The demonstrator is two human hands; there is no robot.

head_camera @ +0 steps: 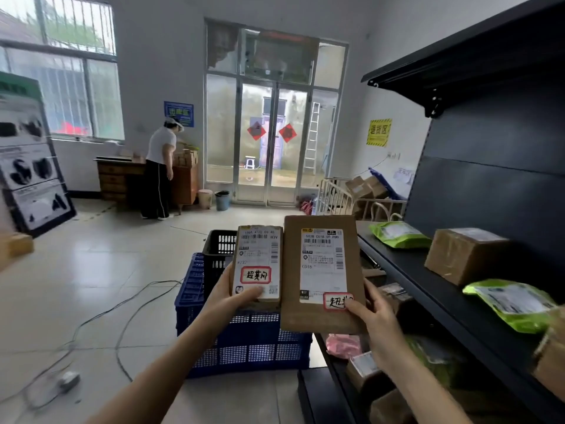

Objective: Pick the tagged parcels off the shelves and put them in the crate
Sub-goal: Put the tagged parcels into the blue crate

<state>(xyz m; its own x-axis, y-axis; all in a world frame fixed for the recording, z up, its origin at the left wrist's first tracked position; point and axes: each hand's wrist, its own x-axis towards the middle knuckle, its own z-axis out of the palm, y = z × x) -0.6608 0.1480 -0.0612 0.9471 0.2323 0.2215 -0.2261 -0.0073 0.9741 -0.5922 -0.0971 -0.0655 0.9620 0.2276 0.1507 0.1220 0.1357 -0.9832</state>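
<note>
parcels up in both hands at the centre of the frame, each with a red-bordered tag. left hand [227,296] has its grip closed on the small parcel [258,263], thumb across the lower label; right hand [374,315] has its grip closed on the big flat parcel [322,273] by the bottom right corner. blue crate [241,341] sits just below and behind them on the floor, with a black crate [218,247] behind it and the shelf [428,289] at right. best move, i'd say: lower both over the blue crate, lay the big one flat first, then let go low so nothing tips onto the rim.
</note>
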